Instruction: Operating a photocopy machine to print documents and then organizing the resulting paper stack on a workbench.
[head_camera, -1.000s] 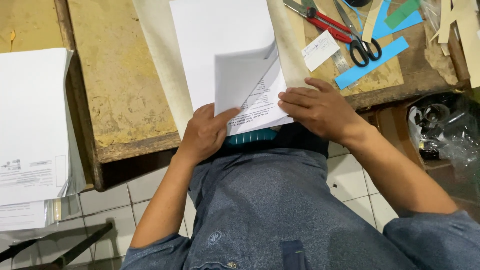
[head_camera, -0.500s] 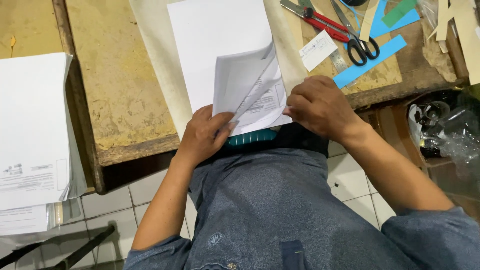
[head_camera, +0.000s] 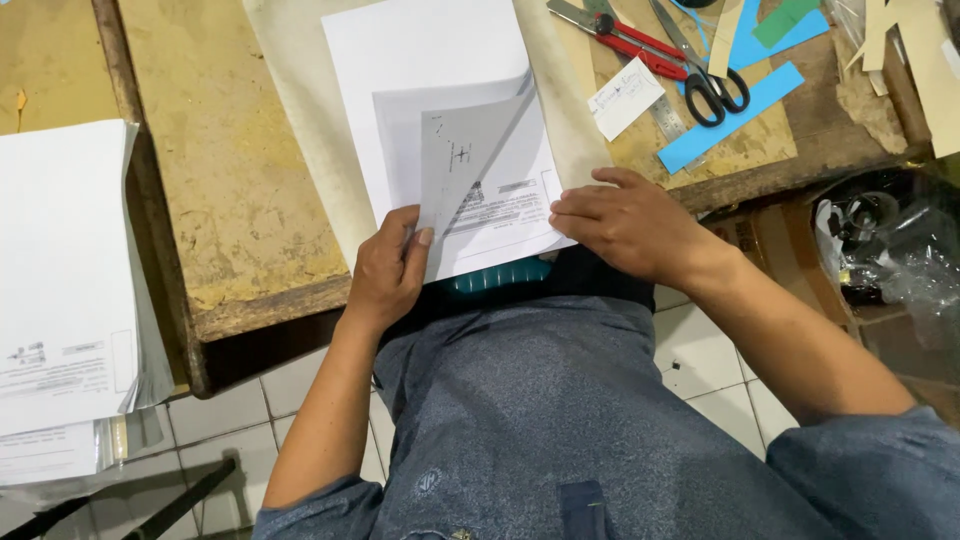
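White rectangular paper sheet (head_camera: 430, 110), printed on its underside, lying on a worn yellow-brown wooden table (head_camera: 230, 190) with its near edge at the table's front lip, just before the person's body. Left hand (head_camera: 388, 272): fingers closed in a pinch on the sheet's lower left corner, which is lifted and folded diagonally so that a grey triangular flap with dark print stands above the page. Right hand (head_camera: 625, 222): open and flat, palm down, pressing the sheet's lower right edge against the table; it grips nothing. Beyond the right hand lie black-handled scissors (head_camera: 705, 75), a red-handled cutter (head_camera: 630, 45), blue paper strips (head_camera: 730, 115) and a small white paper slip (head_camera: 625, 98). A tall stack of white printed sheets (head_camera: 65, 280) rests well apart at the far left.

Risks, as judged: the fold line may run crooked if the pinched corner drifts while the flat hand shifts; the raised flap could crease in the wrong place if pressed before its edges are aligned; the sheet, overhanging the front lip slightly, could slide toward the lap if the right hand's pressure eases.
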